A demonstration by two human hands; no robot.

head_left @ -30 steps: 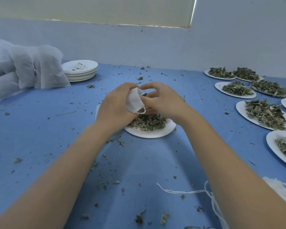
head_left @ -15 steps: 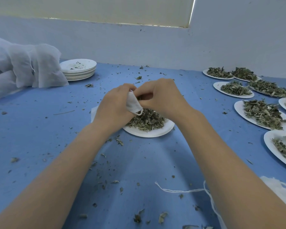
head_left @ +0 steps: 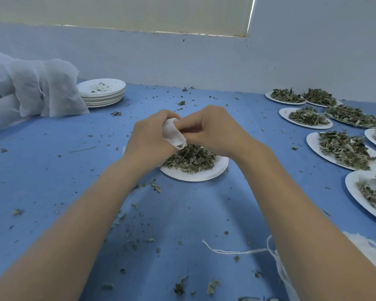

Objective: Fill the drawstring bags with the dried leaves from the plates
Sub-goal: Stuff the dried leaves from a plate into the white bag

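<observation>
A blue surface (head_left: 52, 170) littered with leaf crumbs meets a pale wall. At ten o'clock lie white gauze sacks (head_left: 30, 90) beside a stack of empty plates (head_left: 101, 92). At centre, the left hand (head_left: 149, 141) and right hand (head_left: 213, 129) together pinch a small white drawstring bag (head_left: 173, 133) just above a plate (head_left: 195, 173) of dried leaves (head_left: 189, 158). From one to three o'clock sit more plates of leaves (head_left: 343, 148). Loose white strings (head_left: 230, 250) trail at five o'clock.

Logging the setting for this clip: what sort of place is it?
Probably a small hand-packing workspace, not a kitchen: many paper plates of dried leaves on a blue-covered table, a stack of emptied plates, and a pile of white gauze bags by a plain wall.
</observation>
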